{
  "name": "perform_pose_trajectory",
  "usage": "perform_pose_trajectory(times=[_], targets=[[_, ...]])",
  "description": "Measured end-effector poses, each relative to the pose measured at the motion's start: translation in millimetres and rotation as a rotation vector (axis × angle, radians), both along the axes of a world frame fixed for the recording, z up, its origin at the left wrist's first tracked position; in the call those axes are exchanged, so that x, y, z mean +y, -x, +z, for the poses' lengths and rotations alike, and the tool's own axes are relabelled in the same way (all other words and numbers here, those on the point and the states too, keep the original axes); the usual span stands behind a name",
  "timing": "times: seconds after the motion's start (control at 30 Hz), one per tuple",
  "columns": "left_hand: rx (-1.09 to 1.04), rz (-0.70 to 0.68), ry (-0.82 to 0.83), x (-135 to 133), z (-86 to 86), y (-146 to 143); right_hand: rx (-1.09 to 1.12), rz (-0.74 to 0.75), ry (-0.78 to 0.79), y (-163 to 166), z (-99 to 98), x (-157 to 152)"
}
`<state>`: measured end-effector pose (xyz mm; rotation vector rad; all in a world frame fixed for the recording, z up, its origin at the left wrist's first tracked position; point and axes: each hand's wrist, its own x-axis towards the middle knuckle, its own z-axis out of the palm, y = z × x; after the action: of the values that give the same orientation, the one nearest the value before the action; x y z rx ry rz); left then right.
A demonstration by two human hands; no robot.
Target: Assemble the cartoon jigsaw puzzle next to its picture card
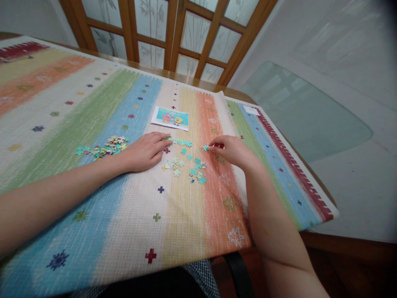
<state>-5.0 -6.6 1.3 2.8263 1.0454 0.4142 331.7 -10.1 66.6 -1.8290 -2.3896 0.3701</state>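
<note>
My right hand (pixel 228 148) pinches a small teal jigsaw puzzle piece (pixel 205 147) over the orange stripe of the tablecloth. Flat on the cloth, my left hand (pixel 150 150) has its fingers stretched out, the tips touching the left end of a short joined row of puzzle pieces (pixel 186 143). Below that row lie loose teal and yellow pieces (pixel 198 169), with a paler cluster (pixel 176 165) beside them. A heap of mixed pieces (pixel 113 145) sits left of my left hand, partly behind my forearm. Beyond the row rests a printed picture card (pixel 171 118) with cartoon figures.
A striped tablecloth (pixel 130 215) covers the table, and a small white label (pixel 252 110) lies near its far right corner. Wooden doors with frosted panes (pixel 151 33) stand behind the table. A pale wall (pixel 341 54) runs along the right.
</note>
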Motion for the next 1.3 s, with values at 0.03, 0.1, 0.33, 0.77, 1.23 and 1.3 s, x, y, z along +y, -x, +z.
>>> perform_pose_trajectory(times=[0.03,0.1,0.33,0.77,1.23,1.3], targets=[[-0.002,-0.001,0.0,0,-0.1,0,0.004,0.009,-0.01,-1,-2.3,1],[-0.003,0.0,0.002,0,-0.1,0,0.022,0.026,-0.016,-2,-8.0,3],[-0.008,0.0,0.004,0,0.7,0,0.066,0.075,-0.009,-2,-21.4,10],[-0.006,0.002,0.0,0,-1.3,0,0.297,-0.023,0.026,14,-11.7,5],[-0.028,0.008,0.003,0,-1.1,0,0.613,-0.16,-0.15,49,-54.6,19],[-0.03,0.007,-0.001,0,-1.7,0,0.603,-0.151,-0.16,50,-57.2,19]])
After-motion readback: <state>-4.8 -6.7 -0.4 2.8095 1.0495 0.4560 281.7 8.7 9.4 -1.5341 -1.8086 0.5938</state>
